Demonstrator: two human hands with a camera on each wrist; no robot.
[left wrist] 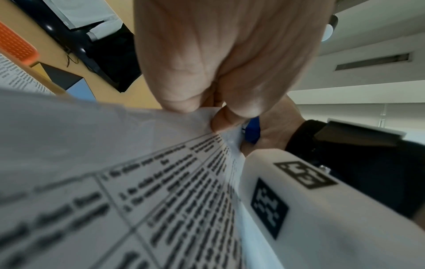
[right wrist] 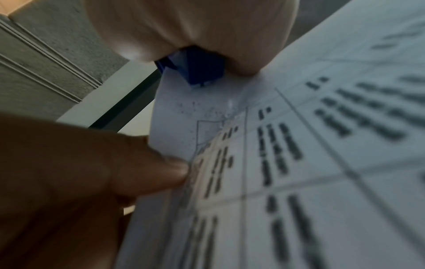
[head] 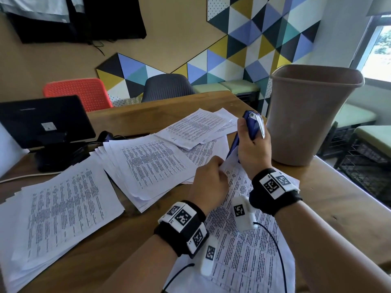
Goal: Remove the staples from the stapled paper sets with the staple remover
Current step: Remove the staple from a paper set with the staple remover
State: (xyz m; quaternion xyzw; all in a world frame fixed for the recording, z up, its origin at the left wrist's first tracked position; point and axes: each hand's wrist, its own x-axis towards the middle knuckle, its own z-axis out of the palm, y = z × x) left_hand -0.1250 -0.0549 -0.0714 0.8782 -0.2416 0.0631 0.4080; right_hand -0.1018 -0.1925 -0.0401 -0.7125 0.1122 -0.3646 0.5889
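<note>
1. Your right hand (head: 252, 152) was wrapped around the blue staple remover (head: 250, 126), fingers curled tight on its body, with its metal lever (head: 260, 125) sticking out above your knuckles.
2. The remover's lower tip (right wrist: 197, 72) sat on the top corner of the stapled paper set (head: 243, 240), just below your right palm.
3. Your left hand (head: 209, 180) pinched that same corner; thumb and fingers (left wrist: 232, 116) were pressed together on the sheet, just beside the remover's tip.
4. The staple itself was too small and blurred to make out at the corner between your two sets of fingers.
5. The rest of the set lay under both your wrists on the wooden table (head: 338, 199).
6. Beyond your left fingers lay three more paper piles (head: 148, 166), fanned and overlapping.
7. A brown waste bin (head: 311, 115) stood on the table just past your right fingers, near the remover's lever.
8. A black monitor (head: 42, 123) stood well away from your left fingers, behind the piles.
</note>
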